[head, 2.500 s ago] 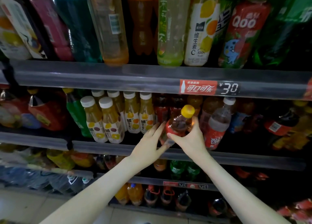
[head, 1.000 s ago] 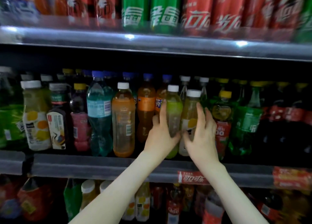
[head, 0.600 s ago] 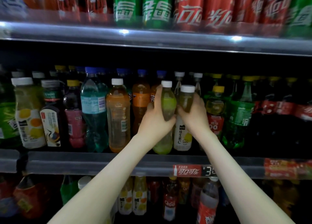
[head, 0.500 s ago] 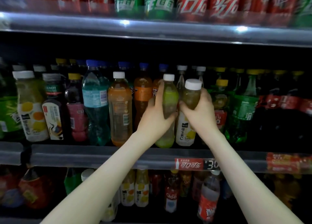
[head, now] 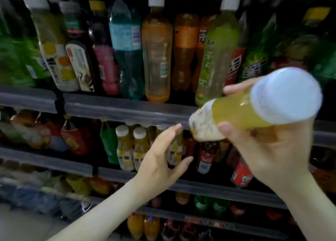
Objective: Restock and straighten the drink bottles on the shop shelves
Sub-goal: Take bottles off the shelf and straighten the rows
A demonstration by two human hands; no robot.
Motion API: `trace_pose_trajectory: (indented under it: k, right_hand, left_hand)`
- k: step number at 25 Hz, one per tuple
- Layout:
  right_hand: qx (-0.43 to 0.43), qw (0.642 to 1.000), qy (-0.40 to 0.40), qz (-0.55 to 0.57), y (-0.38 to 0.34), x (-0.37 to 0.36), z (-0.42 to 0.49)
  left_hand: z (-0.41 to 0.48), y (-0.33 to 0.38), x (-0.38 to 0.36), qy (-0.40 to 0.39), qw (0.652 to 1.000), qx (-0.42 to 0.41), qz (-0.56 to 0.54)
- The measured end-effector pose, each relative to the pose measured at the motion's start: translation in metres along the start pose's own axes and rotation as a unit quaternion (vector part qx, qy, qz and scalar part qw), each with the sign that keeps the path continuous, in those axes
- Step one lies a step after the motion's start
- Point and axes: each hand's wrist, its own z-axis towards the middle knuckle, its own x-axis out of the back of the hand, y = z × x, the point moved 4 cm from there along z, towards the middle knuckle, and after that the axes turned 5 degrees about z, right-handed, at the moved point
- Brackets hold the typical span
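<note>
In the right hand, clear of the shelves: juice bottle, tilted, white cap toward the camera, fingers and thumb wrapped round its body. Left hand holds nothing, fingers spread, below-left of the grip, before a row of small juice bottles on the lower shelf.

Step, judged: re-shelving one bottle, probably into that row. Next move calls for turning it upright, lowering it down-left, label outward.
</note>
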Motion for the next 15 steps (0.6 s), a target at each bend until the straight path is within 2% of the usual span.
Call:
trace_pose_trajectory:
  k: [2,5,7,9,12,15]
  right_hand:
    - [-0.098,0.984,-0.107,0.102,0.025,-0.044,-0.020]
    - [-0.234,0.950,-0.185,0.093,0.087,-0.102,-0.060]
    - [-0.301,0.934,-0.177,0.073,0.123,-0.128,-0.079]
    - [-0.361,0.919,-0.137,0.081,0.145,-0.149,-0.086]
    - [-0.409,0.903,-0.098,0.083,0.165,-0.180,-0.091]
    - [-0.400,0.911,-0.096,0.038,0.182,-0.201,-0.090]
  left_hand:
    - [-0.032,-0.016,0.001,-0.066,0.995,0.068,0.014]
    - [-0.092,-0.054,0.005,-0.177,0.959,0.178,0.130]
    - [-0.125,-0.085,0.011,-0.210,0.923,0.242,0.212]
    - [-0.139,-0.107,0.017,-0.209,0.899,0.265,0.279]
    - [-0.142,-0.127,0.025,-0.159,0.889,0.278,0.327]
    - [-0.142,-0.149,0.024,-0.128,0.884,0.309,0.327]
